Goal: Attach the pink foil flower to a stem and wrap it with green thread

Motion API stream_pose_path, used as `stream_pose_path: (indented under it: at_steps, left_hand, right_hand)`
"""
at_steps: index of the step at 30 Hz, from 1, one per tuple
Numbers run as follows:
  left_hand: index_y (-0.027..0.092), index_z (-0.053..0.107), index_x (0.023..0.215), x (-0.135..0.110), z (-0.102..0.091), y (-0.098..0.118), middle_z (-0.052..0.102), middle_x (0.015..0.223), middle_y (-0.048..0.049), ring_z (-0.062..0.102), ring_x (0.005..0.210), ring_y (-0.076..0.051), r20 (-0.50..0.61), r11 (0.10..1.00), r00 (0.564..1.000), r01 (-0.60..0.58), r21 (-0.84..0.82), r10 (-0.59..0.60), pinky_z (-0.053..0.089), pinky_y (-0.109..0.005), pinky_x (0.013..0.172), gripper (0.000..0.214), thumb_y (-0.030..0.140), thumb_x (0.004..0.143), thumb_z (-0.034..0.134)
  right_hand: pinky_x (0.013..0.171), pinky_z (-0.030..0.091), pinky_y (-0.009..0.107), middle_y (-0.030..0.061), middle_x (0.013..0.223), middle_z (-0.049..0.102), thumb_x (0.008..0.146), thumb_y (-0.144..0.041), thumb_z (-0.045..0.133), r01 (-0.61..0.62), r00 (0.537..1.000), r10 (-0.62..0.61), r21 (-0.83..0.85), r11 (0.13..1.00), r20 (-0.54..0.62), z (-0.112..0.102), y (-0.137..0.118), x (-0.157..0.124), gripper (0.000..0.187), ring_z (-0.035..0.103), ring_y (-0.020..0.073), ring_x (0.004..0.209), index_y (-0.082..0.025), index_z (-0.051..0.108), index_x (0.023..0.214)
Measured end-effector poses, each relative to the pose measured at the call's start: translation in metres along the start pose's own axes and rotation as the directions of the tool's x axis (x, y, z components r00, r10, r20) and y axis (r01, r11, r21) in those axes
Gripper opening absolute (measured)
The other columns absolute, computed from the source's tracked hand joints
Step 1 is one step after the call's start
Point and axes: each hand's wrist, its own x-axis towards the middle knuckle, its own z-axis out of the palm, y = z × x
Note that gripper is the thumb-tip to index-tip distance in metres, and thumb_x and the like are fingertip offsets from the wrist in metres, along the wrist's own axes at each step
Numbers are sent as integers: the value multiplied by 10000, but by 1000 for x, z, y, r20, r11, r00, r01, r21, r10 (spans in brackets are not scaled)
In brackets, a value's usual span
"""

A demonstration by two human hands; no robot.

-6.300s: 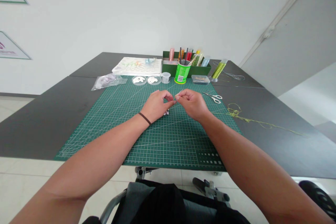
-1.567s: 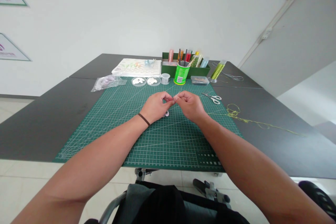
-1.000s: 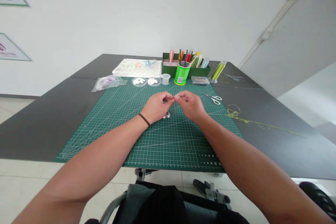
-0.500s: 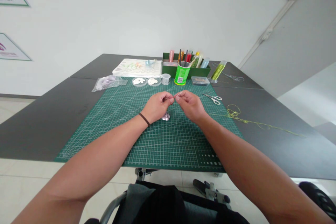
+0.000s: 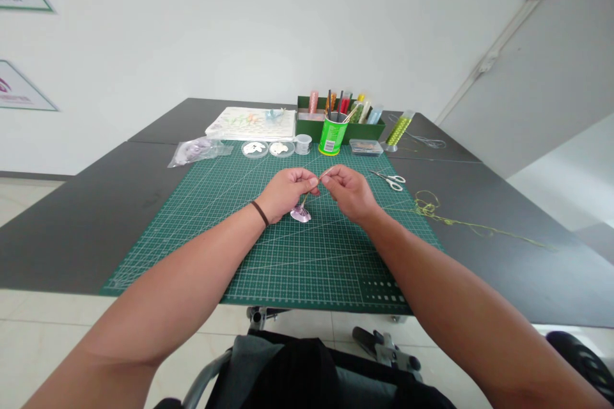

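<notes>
Both hands meet above the middle of the green cutting mat point(image 5: 206, 204). My left hand point(image 5: 286, 192) pinches a thin wire with a pale pink petal piece point(image 5: 300, 215) hanging below it, just over the mat. My right hand point(image 5: 348, 192) pinches the wire's upper end point(image 5: 327, 172) between thumb and forefinger. The fingertips of the two hands are a short gap apart. A dark band circles my left wrist.
Along the mat's far edge stand two shallow dishes point(image 5: 254, 149), a small clear jar point(image 5: 302, 143), a green cup of tools point(image 5: 332, 133), a green box of bead tubes point(image 5: 352, 116) and a clear case point(image 5: 367, 147). Scissors point(image 5: 391, 179) and loose green wire point(image 5: 432, 206) lie right; a plastic bag point(image 5: 197, 150) left.
The pink petal piece has dropped lower and come into view beneath my left hand. My hands have drawn slightly apart, and the wire shows between them. Nothing else has moved.
</notes>
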Motion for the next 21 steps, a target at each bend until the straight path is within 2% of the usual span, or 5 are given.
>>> stream_pose_path:
  at_steps: [5,11,16,21]
  left_hand:
    - [154,666,778,0,0,1,687,689,-4,614,671,-115,39,991,999,42,-130,-37,464,-288,745,105,186,878,667]
    - [147,663,776,-1,0,3,683,678,1,634,687,-110,78,983,996,52,-179,-38,483,-300,792,119,138,894,651]
    - [132,672,774,-2,-4,5,682,682,0,650,679,-98,185,925,972,200,-324,-145,516,-304,836,115,144,887,690]
    - [121,662,773,-4,-7,6,676,679,6,672,650,-92,281,845,937,315,-432,-206,540,-269,786,129,139,829,777]
  right_hand:
    - [454,243,243,-100,491,413,815,-445,670,-24,1000,24,14,1000,-8,-1,0,0,251,318,74,445,-209,587,799]
    - [428,207,234,-111,472,387,800,-469,707,-40,999,41,45,998,-11,0,2,1,280,290,66,422,-210,602,820]
    - [411,181,230,-117,464,391,790,-476,749,-65,998,64,143,988,14,-1,2,1,312,265,60,414,-198,627,862]
    - [400,173,230,-122,467,388,739,-502,813,-136,988,110,280,950,105,-2,-3,1,380,257,51,398,-198,607,839]
